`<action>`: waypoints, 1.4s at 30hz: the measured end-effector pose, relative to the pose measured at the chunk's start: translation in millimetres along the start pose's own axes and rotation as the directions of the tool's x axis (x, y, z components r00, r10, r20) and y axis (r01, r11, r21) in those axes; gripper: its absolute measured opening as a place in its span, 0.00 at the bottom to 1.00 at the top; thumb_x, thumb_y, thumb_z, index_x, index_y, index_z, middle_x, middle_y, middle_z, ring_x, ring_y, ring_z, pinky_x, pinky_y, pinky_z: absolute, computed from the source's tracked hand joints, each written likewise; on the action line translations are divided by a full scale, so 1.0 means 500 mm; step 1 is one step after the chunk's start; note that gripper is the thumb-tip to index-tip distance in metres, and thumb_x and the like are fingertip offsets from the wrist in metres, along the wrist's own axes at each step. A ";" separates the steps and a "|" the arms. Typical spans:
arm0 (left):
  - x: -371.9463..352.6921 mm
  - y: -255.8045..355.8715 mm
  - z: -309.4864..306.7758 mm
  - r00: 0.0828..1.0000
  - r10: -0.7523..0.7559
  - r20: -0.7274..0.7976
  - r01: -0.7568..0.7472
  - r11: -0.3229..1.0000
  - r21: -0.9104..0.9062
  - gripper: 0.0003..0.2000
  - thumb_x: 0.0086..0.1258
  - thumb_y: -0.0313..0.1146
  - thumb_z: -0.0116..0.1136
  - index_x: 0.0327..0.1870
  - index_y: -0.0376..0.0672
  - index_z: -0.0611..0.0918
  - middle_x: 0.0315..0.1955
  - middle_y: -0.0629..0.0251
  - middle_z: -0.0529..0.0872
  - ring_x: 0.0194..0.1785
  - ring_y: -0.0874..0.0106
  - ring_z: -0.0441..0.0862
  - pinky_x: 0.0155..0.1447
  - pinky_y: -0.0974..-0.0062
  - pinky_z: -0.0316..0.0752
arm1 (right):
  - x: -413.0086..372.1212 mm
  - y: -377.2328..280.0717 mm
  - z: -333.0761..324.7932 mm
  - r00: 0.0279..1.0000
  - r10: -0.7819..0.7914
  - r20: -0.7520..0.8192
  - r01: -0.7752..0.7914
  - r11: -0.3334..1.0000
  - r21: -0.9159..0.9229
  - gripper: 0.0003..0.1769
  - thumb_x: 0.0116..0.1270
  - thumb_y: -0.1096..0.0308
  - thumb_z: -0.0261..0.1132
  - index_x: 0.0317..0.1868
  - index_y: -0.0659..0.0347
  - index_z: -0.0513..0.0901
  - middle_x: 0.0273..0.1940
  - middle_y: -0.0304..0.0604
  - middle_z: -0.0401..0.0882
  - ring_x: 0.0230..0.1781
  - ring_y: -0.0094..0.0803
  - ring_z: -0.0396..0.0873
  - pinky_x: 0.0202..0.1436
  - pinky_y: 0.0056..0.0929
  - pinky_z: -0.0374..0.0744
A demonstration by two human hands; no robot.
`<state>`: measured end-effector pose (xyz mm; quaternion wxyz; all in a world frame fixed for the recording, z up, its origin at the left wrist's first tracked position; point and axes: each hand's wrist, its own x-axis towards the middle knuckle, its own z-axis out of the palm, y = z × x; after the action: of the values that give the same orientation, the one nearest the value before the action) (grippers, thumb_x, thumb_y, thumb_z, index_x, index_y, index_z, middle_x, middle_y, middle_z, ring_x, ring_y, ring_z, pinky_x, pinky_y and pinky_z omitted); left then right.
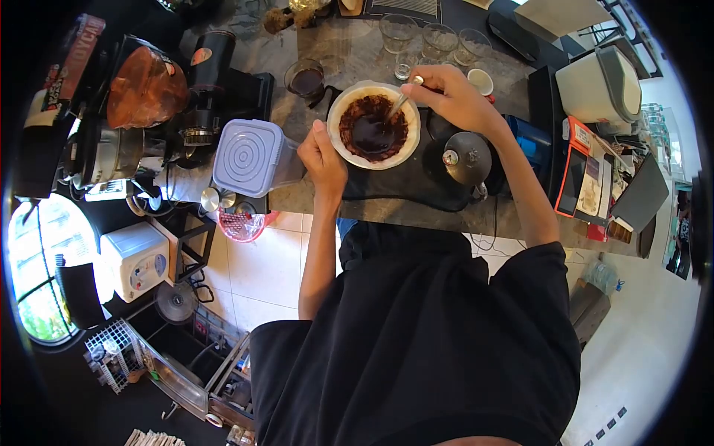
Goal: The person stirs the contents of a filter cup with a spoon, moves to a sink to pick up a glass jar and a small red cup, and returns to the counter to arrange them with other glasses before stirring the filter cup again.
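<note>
A round white coffee dripper lined with a pale paper filter (410, 141) stands on a black mat on the counter. Wet coffee grounds (372, 134) cling to its walls, with dark liquid in the middle. My right hand (450, 97) pinches the handle of a metal spoon (399, 106) whose lower end dips into the coffee. My left hand (324, 160) is closed at the dripper's left side, thumb up near the rim; its grip is partly hidden. Right of the dripper sits a dark kettle (467, 160) with a round lid.
A glass of dark drink (306, 80) stands behind the dripper to the left. Several clear glasses (439, 41) and a small cup (480, 82) are at the back. A lilac-lidded tub (249, 156) and a coffee grinder (149, 89) are left; an orange-edged box (584, 175) is right.
</note>
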<state>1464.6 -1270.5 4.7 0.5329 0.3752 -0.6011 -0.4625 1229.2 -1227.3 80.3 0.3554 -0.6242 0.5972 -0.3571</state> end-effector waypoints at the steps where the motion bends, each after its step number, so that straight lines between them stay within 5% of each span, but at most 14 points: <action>1: -0.001 0.000 0.001 1.000 -0.006 -0.005 0.007 1.000 0.003 0.23 0.81 0.38 0.40 0.24 0.31 0.75 0.16 0.67 0.77 0.24 0.82 0.66 0.28 0.75 0.63 | -0.002 0.004 0.001 1.000 -0.003 -0.002 0.003 1.000 -0.002 0.17 0.72 0.61 0.62 0.30 0.65 0.75 0.18 0.29 0.60 0.20 0.16 0.55 0.24 0.24 0.55; 3: 0.000 0.000 0.003 1.000 -0.004 -0.001 0.004 1.000 -0.003 0.23 0.81 0.38 0.40 0.24 0.31 0.74 0.17 0.67 0.76 0.24 0.82 0.66 0.28 0.75 0.63 | -0.007 0.006 0.002 0.999 -0.012 -0.044 0.021 0.976 0.216 0.17 0.72 0.61 0.62 0.31 0.66 0.76 0.20 0.27 0.63 0.22 0.15 0.57 0.24 0.23 0.58; 10: -0.001 -0.008 0.000 0.996 -0.089 0.013 0.090 0.990 -0.110 0.22 0.80 0.39 0.43 0.25 0.34 0.75 0.20 0.72 0.77 0.27 0.84 0.68 0.31 0.78 0.64 | -0.037 -0.048 -0.031 0.985 0.119 -0.128 -0.072 0.943 0.326 0.13 0.72 0.63 0.62 0.31 0.62 0.78 0.20 0.24 0.61 0.21 0.13 0.56 0.24 0.20 0.55; 22: 0.002 -0.002 0.010 0.995 -0.096 -0.014 0.093 0.986 -0.137 0.22 0.80 0.39 0.43 0.24 0.36 0.80 0.21 0.74 0.79 0.24 0.85 0.69 0.30 0.81 0.65 | -0.095 -0.138 -0.031 0.924 -0.216 -0.315 0.141 0.959 -0.245 0.08 0.68 0.66 0.66 0.36 0.63 0.81 0.18 0.30 0.59 0.21 0.16 0.56 0.24 0.23 0.55; 27: 0.006 -0.007 0.010 0.997 -0.078 -0.021 0.075 0.989 -0.127 0.22 0.80 0.37 0.43 0.24 0.34 0.79 0.20 0.74 0.79 0.24 0.85 0.68 0.32 0.81 0.67 | -0.085 -0.143 -0.012 0.925 -0.333 -0.180 0.217 0.856 -0.469 0.09 0.71 0.64 0.60 0.37 0.61 0.77 0.17 0.44 0.65 0.19 0.36 0.63 0.36 0.32 0.65; 32: 0.011 0.011 0.015 1.000 -0.013 -0.020 0.011 0.993 -0.116 0.23 0.80 0.35 0.42 0.21 0.34 0.76 0.19 0.74 0.78 0.24 0.86 0.65 0.39 0.80 0.69 | -0.069 -0.141 0.007 0.951 -0.285 -0.119 0.171 0.808 -0.564 0.09 0.75 0.63 0.54 0.39 0.60 0.72 0.18 0.48 0.69 0.23 0.47 0.69 0.41 0.37 0.66; 34: 0.015 0.016 0.014 1.000 0.031 0.004 -0.030 0.988 -0.148 0.22 0.79 0.34 0.45 0.21 0.32 0.73 0.18 0.75 0.75 0.25 0.85 0.64 0.30 0.80 0.63 | -0.057 -0.136 0.014 0.962 -0.253 -0.099 0.147 0.792 -0.593 0.09 0.75 0.63 0.53 0.39 0.59 0.71 0.18 0.48 0.70 0.24 0.49 0.71 0.41 0.38 0.66; 42: 0.036 0.021 0.016 1.000 0.011 -0.024 -0.014 0.991 -0.133 0.24 0.80 0.38 0.44 0.19 0.36 0.76 0.19 0.74 0.78 0.23 0.86 0.66 0.30 0.81 0.63 | -0.018 -0.112 0.032 0.934 -0.338 -0.111 0.195 0.748 -0.635 0.13 0.74 0.60 0.53 0.36 0.60 0.75 0.19 0.49 0.76 0.25 0.49 0.78 0.36 0.43 0.72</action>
<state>1454.3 -1283.0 20.2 0.5666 0.3404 -0.5649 -0.4940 1270.5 -1216.1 120.9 0.0101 -0.7413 0.6198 -0.2573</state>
